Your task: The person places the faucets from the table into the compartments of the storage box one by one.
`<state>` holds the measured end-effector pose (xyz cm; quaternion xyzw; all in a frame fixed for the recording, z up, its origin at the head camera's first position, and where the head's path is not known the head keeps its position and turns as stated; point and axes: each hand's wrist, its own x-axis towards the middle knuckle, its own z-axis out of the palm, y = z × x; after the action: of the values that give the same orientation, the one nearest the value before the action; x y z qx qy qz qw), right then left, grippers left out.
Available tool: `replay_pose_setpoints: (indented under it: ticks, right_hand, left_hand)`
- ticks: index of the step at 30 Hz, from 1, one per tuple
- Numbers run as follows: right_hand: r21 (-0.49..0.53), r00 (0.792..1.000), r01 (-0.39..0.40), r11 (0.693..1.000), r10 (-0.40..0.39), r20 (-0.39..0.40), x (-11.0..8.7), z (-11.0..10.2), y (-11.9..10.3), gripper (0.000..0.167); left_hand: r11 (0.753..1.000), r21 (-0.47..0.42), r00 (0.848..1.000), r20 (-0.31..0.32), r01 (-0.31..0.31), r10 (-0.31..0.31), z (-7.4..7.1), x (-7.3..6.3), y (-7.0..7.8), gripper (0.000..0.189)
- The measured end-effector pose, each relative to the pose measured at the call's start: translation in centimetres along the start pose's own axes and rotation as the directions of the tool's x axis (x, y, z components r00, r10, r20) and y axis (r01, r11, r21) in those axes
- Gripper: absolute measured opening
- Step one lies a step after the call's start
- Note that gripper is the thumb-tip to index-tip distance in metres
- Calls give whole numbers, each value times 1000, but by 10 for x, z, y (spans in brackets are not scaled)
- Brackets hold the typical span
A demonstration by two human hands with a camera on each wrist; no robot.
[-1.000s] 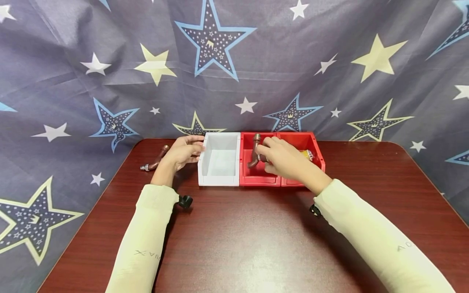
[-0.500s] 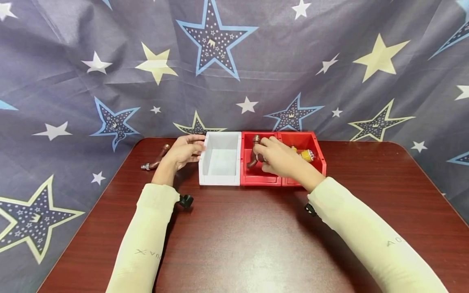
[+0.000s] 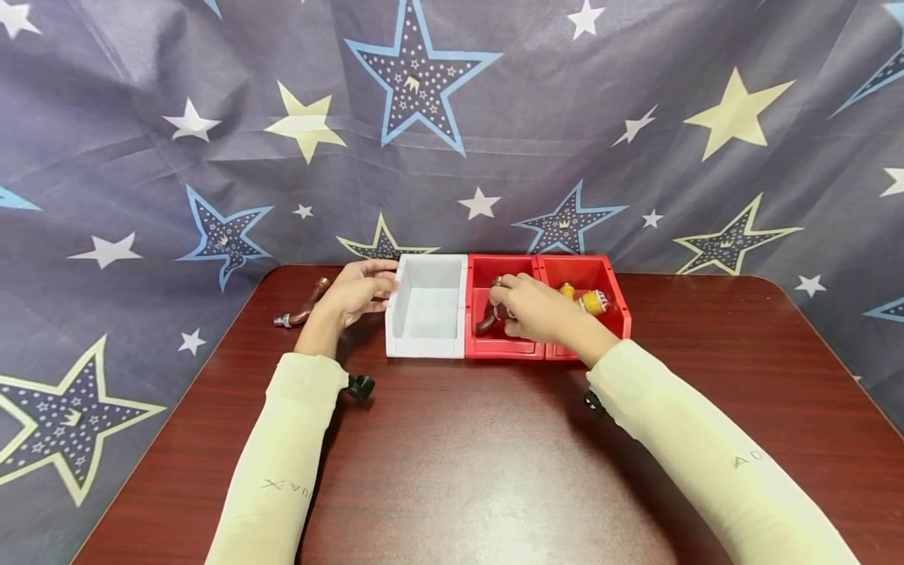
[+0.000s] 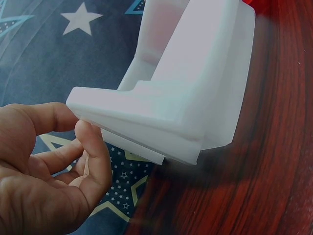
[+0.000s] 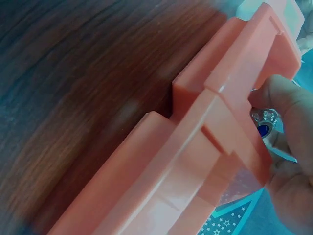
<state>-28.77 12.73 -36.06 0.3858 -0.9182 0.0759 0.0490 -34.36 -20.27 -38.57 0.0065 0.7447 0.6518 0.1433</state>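
My left hand is at the left side of the white bin, and in the left wrist view its thumb and a finger pinch the bin's rim at a corner. My right hand reaches into the middle red bin, its fingers curled on a bent copper pipe. One brown end shows above the fingers, the other below; the middle is covered. A silver fitting with a blue end shows between the fingers in the right wrist view.
Beside it, the right-hand red bin holds a yellow piece with a white-patterned end and a smaller yellow piece. Another bent copper pipe lies on the table, left of the left hand. A star-printed cloth hangs behind.
My right hand has shifted slightly left over the pipe, covering more of it, and its forearm has swung left. More yellow shows in the right-hand bin. The left hand stays at the white bin.
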Motion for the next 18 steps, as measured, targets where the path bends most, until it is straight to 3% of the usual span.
replay_pose_setpoints:
  ticks: [8,18]
  right_hand:
    - [-18,999,5,1000,-5,32,2,4,1,31]
    - [-114,997,-35,993,43,67,5,2,-2,26]
  left_hand:
    - [1000,-4,1000,-5,5,-5,1,0,1,51]
    - [1000,-14,1000,-6,4,-4,1,1,0,52]
